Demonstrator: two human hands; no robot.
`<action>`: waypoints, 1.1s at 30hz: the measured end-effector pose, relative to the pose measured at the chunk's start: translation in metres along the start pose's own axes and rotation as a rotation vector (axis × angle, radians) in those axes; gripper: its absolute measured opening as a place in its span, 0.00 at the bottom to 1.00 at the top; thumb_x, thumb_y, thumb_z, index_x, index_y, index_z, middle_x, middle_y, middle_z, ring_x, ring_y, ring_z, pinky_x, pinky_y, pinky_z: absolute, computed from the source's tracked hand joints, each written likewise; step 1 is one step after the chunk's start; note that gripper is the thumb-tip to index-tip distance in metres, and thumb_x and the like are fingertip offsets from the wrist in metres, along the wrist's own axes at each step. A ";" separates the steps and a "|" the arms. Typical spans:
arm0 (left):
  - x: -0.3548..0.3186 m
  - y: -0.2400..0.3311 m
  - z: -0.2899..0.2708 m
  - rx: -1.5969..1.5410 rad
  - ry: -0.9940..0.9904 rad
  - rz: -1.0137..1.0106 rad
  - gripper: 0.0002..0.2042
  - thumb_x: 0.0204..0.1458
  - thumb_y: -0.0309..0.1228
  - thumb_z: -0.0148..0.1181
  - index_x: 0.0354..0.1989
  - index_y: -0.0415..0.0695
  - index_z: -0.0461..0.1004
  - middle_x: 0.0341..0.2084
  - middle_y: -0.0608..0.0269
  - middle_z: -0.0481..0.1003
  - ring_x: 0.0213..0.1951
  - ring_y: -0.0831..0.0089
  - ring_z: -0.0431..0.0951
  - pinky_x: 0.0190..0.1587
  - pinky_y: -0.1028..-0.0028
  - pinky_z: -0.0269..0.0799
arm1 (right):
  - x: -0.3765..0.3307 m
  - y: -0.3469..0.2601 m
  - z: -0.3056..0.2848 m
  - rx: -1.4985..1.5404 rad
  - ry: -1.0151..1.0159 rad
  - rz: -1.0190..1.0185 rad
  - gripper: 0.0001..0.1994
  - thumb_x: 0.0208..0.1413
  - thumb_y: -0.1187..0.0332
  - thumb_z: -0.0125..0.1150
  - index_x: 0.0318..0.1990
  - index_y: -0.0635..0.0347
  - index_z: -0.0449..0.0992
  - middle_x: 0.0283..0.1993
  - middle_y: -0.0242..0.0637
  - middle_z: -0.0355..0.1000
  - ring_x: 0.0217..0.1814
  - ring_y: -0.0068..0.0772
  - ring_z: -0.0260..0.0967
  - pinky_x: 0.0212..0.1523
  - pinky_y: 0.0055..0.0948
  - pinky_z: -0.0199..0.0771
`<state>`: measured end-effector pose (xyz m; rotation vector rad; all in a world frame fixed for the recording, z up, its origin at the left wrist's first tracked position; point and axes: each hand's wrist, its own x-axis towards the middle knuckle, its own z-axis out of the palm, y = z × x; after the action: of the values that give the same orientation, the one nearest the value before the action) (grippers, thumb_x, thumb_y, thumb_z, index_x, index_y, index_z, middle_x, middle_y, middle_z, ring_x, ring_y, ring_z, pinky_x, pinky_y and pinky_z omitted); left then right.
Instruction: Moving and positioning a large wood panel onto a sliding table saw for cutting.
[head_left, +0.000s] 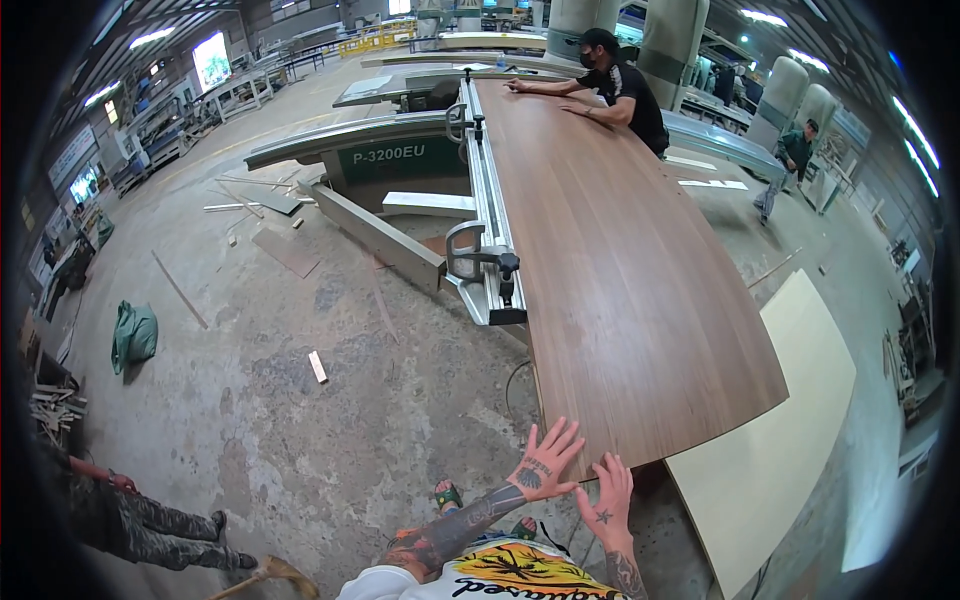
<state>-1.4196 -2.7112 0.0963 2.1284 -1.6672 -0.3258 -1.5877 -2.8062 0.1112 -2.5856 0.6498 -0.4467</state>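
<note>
A long wood-grain brown panel (630, 280) stretches away from me over a sliding table saw. My left hand (545, 462) is at the panel's near left corner, fingers spread, the fingertips touching or just over its edge. Beside it my right hand (608, 500) has its fingers stretched out at the near edge, with the thumb toward the left hand. Neither hand is wrapped around anything. Along the panel's left side runs the saw's metal fence rail (490, 190) with clamp handles. At the far end a co-worker (620, 95) in black rests both hands on the panel.
A pale board (790, 430) lies low at the right, partly under the panel. The saw's support arm (380, 235) juts out left. Wood offcuts (318, 366) and a green sack (134, 335) lie on the floor. Another person's legs (160, 525) and a broom (270, 575) are at lower left.
</note>
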 end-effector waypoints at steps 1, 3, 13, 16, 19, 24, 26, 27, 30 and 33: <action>0.000 0.000 0.000 -0.005 0.006 -0.001 0.44 0.38 0.49 0.66 0.64 0.46 0.56 0.69 0.55 0.44 0.70 0.56 0.38 0.63 0.36 0.39 | 0.000 0.000 0.000 0.003 0.002 -0.004 0.25 0.45 0.62 0.62 0.52 0.62 0.66 0.62 0.51 0.57 0.68 0.54 0.49 0.66 0.52 0.45; 0.001 0.000 0.001 -0.011 0.008 0.003 0.44 0.38 0.49 0.66 0.65 0.46 0.56 0.69 0.55 0.43 0.70 0.56 0.38 0.63 0.36 0.38 | 0.001 0.000 -0.001 0.007 0.008 -0.002 0.25 0.45 0.63 0.62 0.51 0.62 0.67 0.62 0.51 0.57 0.68 0.54 0.49 0.65 0.53 0.45; 0.004 -0.002 0.004 -0.024 0.017 0.018 0.43 0.38 0.49 0.66 0.64 0.46 0.56 0.68 0.54 0.44 0.70 0.55 0.38 0.62 0.36 0.38 | 0.001 0.001 -0.001 0.046 -0.003 0.029 0.25 0.45 0.62 0.63 0.51 0.62 0.67 0.64 0.50 0.55 0.69 0.53 0.46 0.67 0.52 0.41; 0.004 -0.001 0.004 -0.031 0.025 0.021 0.43 0.39 0.49 0.66 0.64 0.47 0.56 0.68 0.54 0.45 0.70 0.55 0.38 0.62 0.36 0.38 | 0.000 0.001 -0.001 0.058 -0.005 0.038 0.25 0.45 0.62 0.63 0.52 0.61 0.67 0.64 0.50 0.54 0.69 0.53 0.46 0.68 0.52 0.41; -0.003 0.000 0.003 -0.038 0.029 0.025 0.43 0.39 0.50 0.66 0.64 0.47 0.56 0.68 0.54 0.45 0.70 0.54 0.38 0.62 0.37 0.38 | -0.005 -0.003 -0.001 0.082 -0.004 0.049 0.25 0.46 0.62 0.63 0.52 0.61 0.67 0.65 0.49 0.53 0.70 0.54 0.45 0.68 0.52 0.41; -0.007 0.001 0.002 -0.046 0.032 0.018 0.43 0.39 0.50 0.66 0.64 0.47 0.56 0.68 0.54 0.45 0.70 0.53 0.39 0.63 0.37 0.38 | -0.009 -0.007 -0.002 0.099 -0.015 0.048 0.25 0.45 0.62 0.63 0.52 0.61 0.67 0.65 0.49 0.53 0.70 0.54 0.45 0.69 0.52 0.40; -0.008 0.000 0.003 -0.035 0.029 0.022 0.43 0.39 0.49 0.66 0.64 0.46 0.56 0.68 0.54 0.45 0.70 0.54 0.39 0.62 0.37 0.39 | -0.009 -0.008 -0.001 0.102 -0.015 0.056 0.25 0.46 0.63 0.63 0.52 0.62 0.67 0.65 0.50 0.54 0.70 0.54 0.45 0.69 0.51 0.40; -0.008 0.000 0.003 -0.041 0.041 0.005 0.43 0.39 0.49 0.66 0.64 0.46 0.56 0.68 0.54 0.45 0.70 0.54 0.39 0.62 0.37 0.39 | -0.009 -0.008 -0.001 0.105 -0.029 0.036 0.25 0.46 0.63 0.63 0.52 0.62 0.67 0.65 0.50 0.54 0.70 0.54 0.45 0.69 0.51 0.40; -0.009 -0.001 0.004 -0.020 0.036 -0.011 0.43 0.39 0.49 0.67 0.64 0.46 0.56 0.68 0.54 0.45 0.70 0.55 0.38 0.63 0.37 0.39 | -0.009 -0.008 0.001 0.101 -0.037 0.039 0.25 0.46 0.64 0.63 0.52 0.62 0.67 0.65 0.50 0.53 0.70 0.54 0.46 0.69 0.51 0.41; -0.011 -0.001 0.004 -0.039 0.043 -0.006 0.43 0.39 0.49 0.67 0.64 0.46 0.55 0.68 0.54 0.45 0.70 0.55 0.38 0.63 0.37 0.39 | -0.009 -0.008 0.003 0.117 -0.033 0.043 0.25 0.46 0.62 0.63 0.52 0.63 0.67 0.65 0.50 0.53 0.71 0.53 0.44 0.69 0.52 0.40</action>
<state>-1.4229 -2.7014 0.0909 2.0984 -1.6177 -0.3100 -1.5910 -2.7939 0.1109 -2.4592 0.6473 -0.4152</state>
